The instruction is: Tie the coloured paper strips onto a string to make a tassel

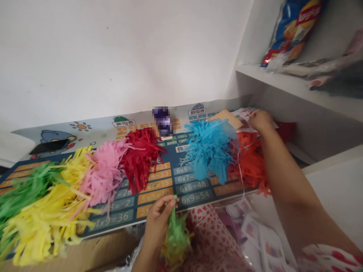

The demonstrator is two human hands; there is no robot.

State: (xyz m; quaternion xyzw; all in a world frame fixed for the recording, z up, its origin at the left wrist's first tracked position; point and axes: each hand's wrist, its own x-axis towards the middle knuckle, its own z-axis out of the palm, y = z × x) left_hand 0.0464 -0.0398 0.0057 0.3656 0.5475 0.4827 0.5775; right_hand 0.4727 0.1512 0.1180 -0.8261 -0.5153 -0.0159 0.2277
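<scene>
My left hand [159, 216], at the front edge of the table, pinches the top of a green and yellow paper tassel [178, 236] that hangs over a lap. My right hand [260, 120] is stretched to the back right, beside a pile of printed cards or packets [243, 112]. Its fingers are curled together, and what they hold, if anything, cannot be made out. Below that arm lies an orange-red paper tassel bunch [249, 160]. A blue bunch [210, 149] is left of it, with a white string [240, 168] between them.
Red [141, 156], pink [104, 170], yellow [48, 215] and green [30, 189] tassel bunches cover the left side of the printed table mat [153, 189]. A dark phone-like object [49, 147] lies at the far left. A shelf [283, 81] with a chip bag [295, 30] overhangs the right.
</scene>
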